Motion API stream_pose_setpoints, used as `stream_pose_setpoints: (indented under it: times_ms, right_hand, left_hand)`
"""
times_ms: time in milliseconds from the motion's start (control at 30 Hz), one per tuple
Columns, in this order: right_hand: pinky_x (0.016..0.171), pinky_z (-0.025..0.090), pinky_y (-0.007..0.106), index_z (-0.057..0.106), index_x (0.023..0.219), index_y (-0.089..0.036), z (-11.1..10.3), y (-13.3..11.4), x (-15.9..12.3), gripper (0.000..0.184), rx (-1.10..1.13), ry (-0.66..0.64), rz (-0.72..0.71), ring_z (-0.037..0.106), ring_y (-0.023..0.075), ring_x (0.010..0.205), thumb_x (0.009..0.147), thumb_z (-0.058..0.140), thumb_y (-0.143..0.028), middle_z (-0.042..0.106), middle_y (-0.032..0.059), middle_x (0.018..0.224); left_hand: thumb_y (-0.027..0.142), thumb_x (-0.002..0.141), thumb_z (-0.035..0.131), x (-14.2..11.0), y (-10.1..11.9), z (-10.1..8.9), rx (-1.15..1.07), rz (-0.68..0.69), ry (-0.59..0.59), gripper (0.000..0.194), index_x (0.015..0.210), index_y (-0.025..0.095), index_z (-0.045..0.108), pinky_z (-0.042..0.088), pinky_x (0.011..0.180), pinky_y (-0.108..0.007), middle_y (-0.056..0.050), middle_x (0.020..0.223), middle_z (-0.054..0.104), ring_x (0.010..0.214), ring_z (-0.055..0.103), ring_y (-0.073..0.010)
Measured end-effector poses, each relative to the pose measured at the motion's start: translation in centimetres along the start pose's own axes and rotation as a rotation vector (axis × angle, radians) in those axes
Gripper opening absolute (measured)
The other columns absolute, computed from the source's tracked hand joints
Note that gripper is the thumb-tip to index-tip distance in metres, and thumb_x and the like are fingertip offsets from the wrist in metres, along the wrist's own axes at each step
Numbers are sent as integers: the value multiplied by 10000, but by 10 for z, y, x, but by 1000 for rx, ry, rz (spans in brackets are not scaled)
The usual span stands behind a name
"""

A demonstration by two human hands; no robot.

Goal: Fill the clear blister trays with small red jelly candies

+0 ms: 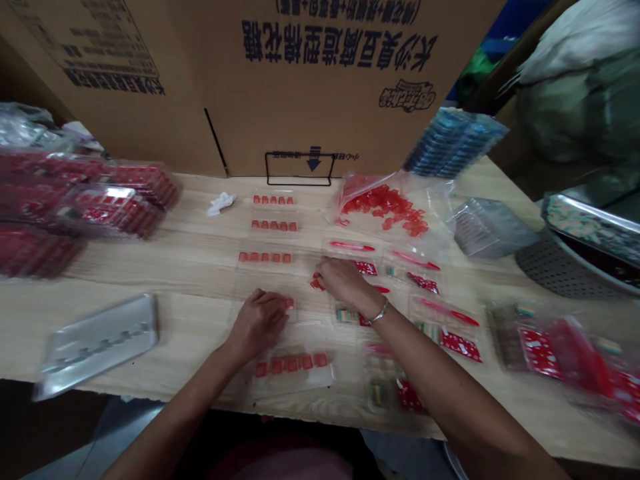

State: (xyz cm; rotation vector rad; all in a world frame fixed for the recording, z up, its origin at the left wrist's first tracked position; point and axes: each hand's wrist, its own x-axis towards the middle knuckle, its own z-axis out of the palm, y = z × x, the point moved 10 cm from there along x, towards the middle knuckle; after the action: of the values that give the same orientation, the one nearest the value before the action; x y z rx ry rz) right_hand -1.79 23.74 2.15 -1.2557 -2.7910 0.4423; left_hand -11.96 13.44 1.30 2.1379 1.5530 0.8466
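Observation:
My left hand (260, 321) is closed, its fingertips pinched at a small translucent red plastic piece (289, 303) over a clear plastic tray. My right hand (341, 281), with a bracelet on the wrist, is closed around a few of the same red pieces (315, 283); their number is hidden by the fingers. Beyond my left hand, three trays each hold a row of red pieces (265, 257). Nearest to me, another tray (323, 379) has a similar red row (292, 363). Under and beside my right arm lie clear trays with red pens (353, 247) and red patterned packets (460, 345).
An open bag of red pieces (385, 203) lies at the back right. Stacked red packs (115, 200) are on the left, near a grey tray (103, 343). A large cardboard box (310, 100) closes off the back. A grey basket (560, 267) stands right.

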Motion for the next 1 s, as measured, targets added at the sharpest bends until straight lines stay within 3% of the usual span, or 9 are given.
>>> stream_pose_setpoints:
  times_ms: [133, 233, 333, 433, 600, 733, 833, 1000]
  right_hand:
    - [593, 335, 255, 638, 713, -127, -10, -23, -6, 128, 79, 17, -84, 554, 156, 692, 791, 563, -58, 623, 73, 788]
    - [586, 346, 219, 619, 760, -148, -14, -46, -13, 71, 489, -17, -198, 513, 104, 638, 797, 561, -130, 587, -1, 738]
    - [547, 340, 201, 594, 765, -154, 1, -62, -15, 90, 936, -162, -225, 470, 82, 585, 792, 551, -229, 549, -38, 669]
    - [529, 328, 208, 587, 753, -149, 13, -70, -16, 133, 1122, -175, -215, 437, 80, 567, 761, 571, -281, 525, -42, 646]
    - [518, 329, 203, 582, 731, -157, 29, -80, -40, 55, 1113, -151, -138, 426, 76, 548, 741, 553, -202, 511, -48, 616]
    - [536, 359, 195, 587, 716, -167, 31, -96, -71, 94, 910, -135, -168, 481, 77, 579, 702, 551, -82, 559, -32, 682]
    - [562, 397, 198, 580, 750, -178, 26, -104, -86, 131, 836, -97, -200, 513, 80, 608, 710, 556, -56, 572, -26, 736]
    - [784, 474, 275, 537, 937, -205, 7, -111, -100, 211, 856, 64, -276, 578, 137, 879, 768, 570, -83, 596, 23, 951]
  left_hand:
    - [193, 785, 609, -1, -10, -28, -267, -174, 172, 172, 943, 219, 672, 433, 834, -374, -80, 1048, 696, 995, 600, -240]
    - [232, 792, 628, 7, -14, -26, -644, -277, 117, 282, 1072, 202, 634, 464, 762, -316, -76, 1055, 679, 970, 609, -215]
    - [225, 729, 716, 14, -13, -22, -930, -312, 53, 202, 914, 174, 650, 467, 712, -262, -23, 861, 667, 790, 611, -146]
    - [191, 647, 790, 9, -18, -18, -1085, -370, 55, 225, 806, 172, 633, 456, 668, -215, 26, 746, 621, 681, 567, -91]
    - [234, 618, 807, -27, -15, 1, -1154, -554, -33, 234, 740, 154, 625, 419, 596, -197, 37, 670, 586, 610, 524, -73]
    - [276, 646, 777, -60, 6, 22, -1138, -685, -291, 230, 705, 154, 591, 365, 552, -201, 43, 632, 564, 572, 480, -74]
    - [306, 691, 738, -72, 21, 29, -1116, -686, -419, 228, 673, 151, 572, 327, 556, -208, 47, 618, 529, 573, 438, -74]
    - [374, 726, 701, -76, 17, 30, -1219, -709, -288, 231, 733, 158, 619, 354, 596, -225, 33, 639, 533, 601, 458, -92]
